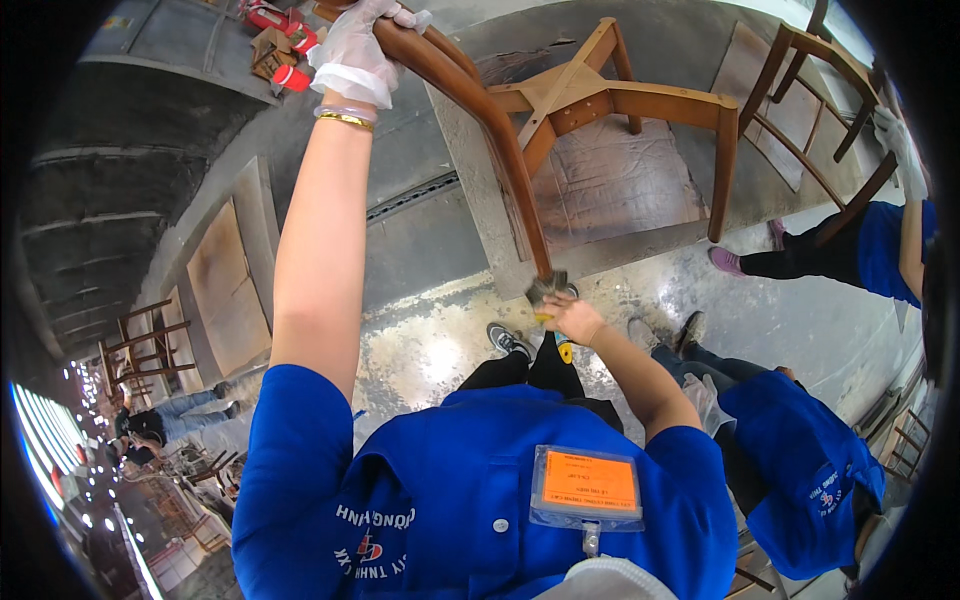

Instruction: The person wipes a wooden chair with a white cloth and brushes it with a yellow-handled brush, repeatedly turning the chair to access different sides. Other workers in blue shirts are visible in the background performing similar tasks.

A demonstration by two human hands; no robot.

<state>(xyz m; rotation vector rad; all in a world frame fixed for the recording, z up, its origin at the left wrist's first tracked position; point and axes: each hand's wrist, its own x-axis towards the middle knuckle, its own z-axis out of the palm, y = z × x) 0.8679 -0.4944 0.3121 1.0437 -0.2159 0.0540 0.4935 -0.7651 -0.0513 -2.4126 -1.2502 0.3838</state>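
Note:
A brown wooden chair frame [560, 100] lies tipped on a raised grey platform [470, 190]. My left hand [352, 48], in a white glove, grips the curved back rail of the chair at the upper left. My right hand [570, 318], bare, holds a small brush [547, 292] with a yellow handle against the lower end of the long chair leg [520, 190]. My shoes [505, 340] stand on the shiny concrete floor just below that leg end.
A second person in blue [800, 450] crouches close at my right. Another person [890, 240] at the far right holds a second chair frame [810, 110]. Red containers [280, 30] sit at the top left. More chair frames [145, 350] and people are at the far left.

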